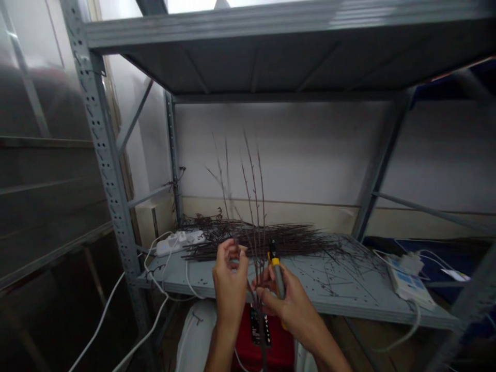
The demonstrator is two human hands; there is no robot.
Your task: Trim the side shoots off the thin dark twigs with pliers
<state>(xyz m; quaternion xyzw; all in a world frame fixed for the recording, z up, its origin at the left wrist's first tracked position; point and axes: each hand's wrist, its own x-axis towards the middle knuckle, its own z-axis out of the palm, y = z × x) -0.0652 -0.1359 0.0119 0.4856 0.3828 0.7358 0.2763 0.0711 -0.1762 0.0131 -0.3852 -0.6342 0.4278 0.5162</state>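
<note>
My right hand [289, 299] is closed around pliers [278, 276] with a dark head and yellow-and-grey handles; its thumb and fingers also pinch a bunch of thin brown twigs [253, 232]. The twigs stand nearly upright, and their thicker stem [263, 338] runs down below the hand. Just left of them is my left hand [229, 281], raised with its fingers curled and thumb near the fingertips. Whatever may be between those fingertips is too small and blurred to name. Whether the tool's jaws are apart is unclear.
Behind my hands, a pile of dark twigs [287, 240] lies along the grey metal shelf [310, 281]. White power strips sit at the left [170, 244] and right [411, 281], trailing cables. Below are a phone-like black object [254, 328] and something red [282, 346]. An upper shelf [271, 62] overhangs.
</note>
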